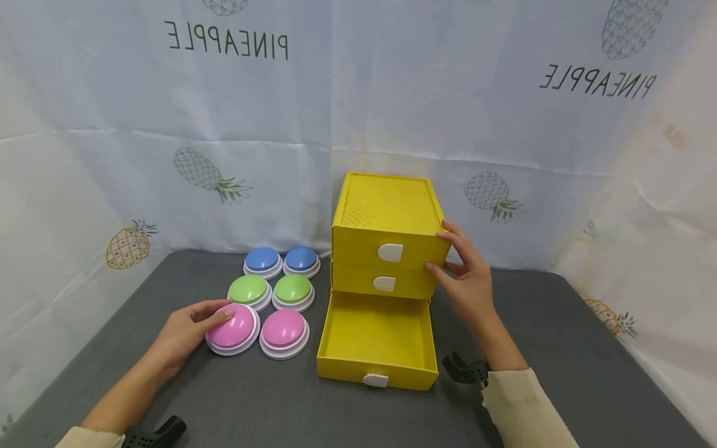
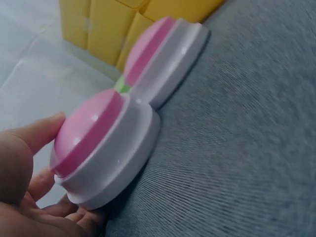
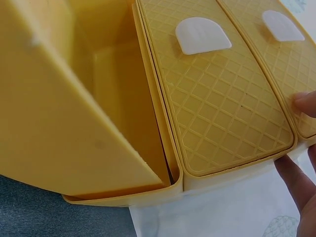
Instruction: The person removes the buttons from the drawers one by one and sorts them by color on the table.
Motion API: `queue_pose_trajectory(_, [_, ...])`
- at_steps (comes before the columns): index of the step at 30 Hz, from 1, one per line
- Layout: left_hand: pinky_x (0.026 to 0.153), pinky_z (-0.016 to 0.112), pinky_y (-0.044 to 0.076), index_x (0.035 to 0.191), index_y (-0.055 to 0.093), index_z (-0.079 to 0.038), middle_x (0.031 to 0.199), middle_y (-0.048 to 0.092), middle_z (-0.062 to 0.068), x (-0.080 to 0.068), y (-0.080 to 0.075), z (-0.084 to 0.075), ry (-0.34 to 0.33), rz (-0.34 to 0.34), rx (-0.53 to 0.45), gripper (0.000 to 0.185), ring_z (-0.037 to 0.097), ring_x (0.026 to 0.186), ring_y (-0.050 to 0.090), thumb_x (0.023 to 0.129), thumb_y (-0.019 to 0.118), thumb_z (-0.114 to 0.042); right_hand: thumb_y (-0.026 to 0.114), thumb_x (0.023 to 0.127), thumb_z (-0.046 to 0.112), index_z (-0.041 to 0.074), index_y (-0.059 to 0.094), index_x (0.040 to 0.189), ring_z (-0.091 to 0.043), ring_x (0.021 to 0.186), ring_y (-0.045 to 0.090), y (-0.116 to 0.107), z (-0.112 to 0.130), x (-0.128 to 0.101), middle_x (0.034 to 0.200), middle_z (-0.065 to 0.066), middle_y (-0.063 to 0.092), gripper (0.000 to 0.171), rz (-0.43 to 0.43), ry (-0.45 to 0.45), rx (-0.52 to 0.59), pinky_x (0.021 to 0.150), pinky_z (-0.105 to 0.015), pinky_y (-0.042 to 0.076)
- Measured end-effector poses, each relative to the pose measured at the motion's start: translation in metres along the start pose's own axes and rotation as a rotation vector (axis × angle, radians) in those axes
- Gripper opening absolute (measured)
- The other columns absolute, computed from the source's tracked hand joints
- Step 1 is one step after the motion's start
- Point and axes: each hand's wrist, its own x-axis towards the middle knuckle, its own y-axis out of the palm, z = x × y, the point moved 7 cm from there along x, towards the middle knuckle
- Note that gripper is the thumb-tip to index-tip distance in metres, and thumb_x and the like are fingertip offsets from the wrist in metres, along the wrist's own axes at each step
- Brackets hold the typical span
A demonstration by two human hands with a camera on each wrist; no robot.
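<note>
My left hand [image 1: 182, 336] holds the nearer-left pink dome button [image 1: 232, 326], thumb on the dome and fingers at its white base. In the left wrist view the button [image 2: 89, 133] tilts beside the other pink one [image 2: 163, 59]. My right hand [image 1: 467, 280] grips the right front corner of a yellow drawer cabinet [image 1: 392, 202], thumb on the front face and fingers along the side. The cabinet's bottom drawer [image 1: 378, 370] is pulled out and holds nothing; the two drawers above it are closed. The right wrist view shows the thumb [image 3: 306, 103] against the top drawer's face.
Left of the cabinet, two green buttons [image 1: 293, 289] and two blue buttons [image 1: 301, 259] stand in rows behind the pink pair. A pineapple-print curtain [image 1: 291, 106] hangs behind the grey tabletop [image 1: 269, 404]. White tabs [image 1: 390, 252] mark the drawer fronts.
</note>
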Motion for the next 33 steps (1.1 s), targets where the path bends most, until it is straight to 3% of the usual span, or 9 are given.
queue_pose_trajectory(3, [0.113,0.059,0.037,0.148,0.049,-0.002,0.154,0.044,0.027,-0.001,0.002,-0.004,0.015,-0.002,0.058,0.076,0.045,0.144,0.035,0.095,0.062,-0.056,0.075,0.083,-0.011,0.003,0.059,0.136,0.001,0.142,0.044,0.000,0.000,0.000,0.158,-0.009,0.045,0.058,-0.002,0.000,-0.006,0.087,-0.009,0.053])
queue_pose_trajectory(6, [0.113,0.062,0.037,0.145,0.053,-0.002,0.151,0.048,0.028,-0.001,0.003,-0.005,0.040,-0.012,0.110,0.074,0.045,0.141,0.039,0.095,0.062,-0.056,0.075,0.083,-0.011,0.003,0.059,0.136,0.001,0.141,0.045,-0.001,0.001,-0.001,0.158,-0.009,0.046,0.058,-0.006,-0.002,-0.009,0.086,-0.009,0.053])
queue_pose_trajectory(11, [0.095,0.037,0.054,0.135,0.063,-0.003,0.135,0.063,0.024,0.000,0.005,-0.006,0.141,-0.071,0.193,0.060,0.036,0.120,0.059,0.096,0.064,-0.049,0.075,0.083,-0.012,0.002,0.059,0.135,0.001,0.141,0.045,-0.001,0.002,-0.002,0.157,-0.012,0.046,0.057,-0.007,-0.011,-0.012,0.086,-0.009,0.052])
queue_pose_trajectory(15, [0.077,0.016,0.050,0.127,0.069,-0.004,0.124,0.070,0.019,-0.003,0.004,-0.009,0.212,-0.119,0.218,0.049,0.027,0.110,0.063,0.096,0.067,-0.043,0.074,0.083,-0.013,0.001,0.059,0.135,0.000,0.141,0.045,-0.001,0.003,-0.002,0.157,-0.013,0.046,0.056,-0.009,-0.025,-0.002,0.086,-0.009,0.053])
queue_pose_trajectory(21, [0.075,0.017,0.051,0.124,0.070,-0.004,0.119,0.072,0.018,-0.005,0.000,-0.012,0.237,-0.138,0.267,0.047,0.026,0.104,0.063,0.096,0.067,-0.041,0.074,0.083,-0.013,0.003,0.059,0.136,-0.001,0.142,0.045,0.001,0.001,-0.004,0.157,-0.011,0.046,0.057,-0.003,-0.033,-0.010,0.086,-0.010,0.053])
queue_pose_trajectory(24, [0.081,0.030,0.056,0.123,0.070,-0.004,0.120,0.071,0.021,-0.009,-0.002,-0.018,0.265,-0.179,0.292,0.045,0.031,0.103,0.067,0.097,0.068,-0.040,0.073,0.084,-0.013,0.003,0.058,0.137,-0.002,0.143,0.044,0.002,0.000,-0.004,0.157,-0.010,0.046,0.058,0.005,-0.039,-0.006,0.086,-0.011,0.054])
queue_pose_trajectory(28, [0.087,0.042,0.055,0.118,0.072,-0.005,0.116,0.071,0.020,-0.024,-0.005,-0.044,0.389,-0.324,0.317,0.031,0.033,0.105,0.067,0.096,0.070,-0.027,0.073,0.085,-0.012,0.004,0.058,0.138,-0.004,0.144,0.044,0.002,0.000,-0.002,0.158,-0.009,0.045,0.057,0.004,-0.047,0.000,0.087,-0.012,0.054])
queue_pose_trajectory(31, [0.085,0.025,0.053,0.110,0.075,-0.010,0.103,0.075,0.008,-0.042,0.005,-0.073,0.549,-0.390,0.269,0.020,0.016,0.095,0.067,0.091,0.075,-0.014,0.072,0.084,-0.013,0.004,0.058,0.137,-0.004,0.143,0.045,0.002,0.000,-0.001,0.158,-0.009,0.046,0.057,-0.001,-0.047,0.006,0.087,-0.012,0.054])
queue_pose_trajectory(33, [0.076,0.013,0.050,0.104,0.076,-0.013,0.095,0.076,0.000,-0.055,0.019,-0.091,0.671,-0.363,0.207,0.019,0.003,0.085,0.065,0.086,0.078,-0.006,0.072,0.084,-0.013,0.002,0.058,0.137,-0.004,0.143,0.045,0.001,0.001,-0.001,0.157,-0.011,0.046,0.056,-0.002,-0.048,0.011,0.087,-0.012,0.054])
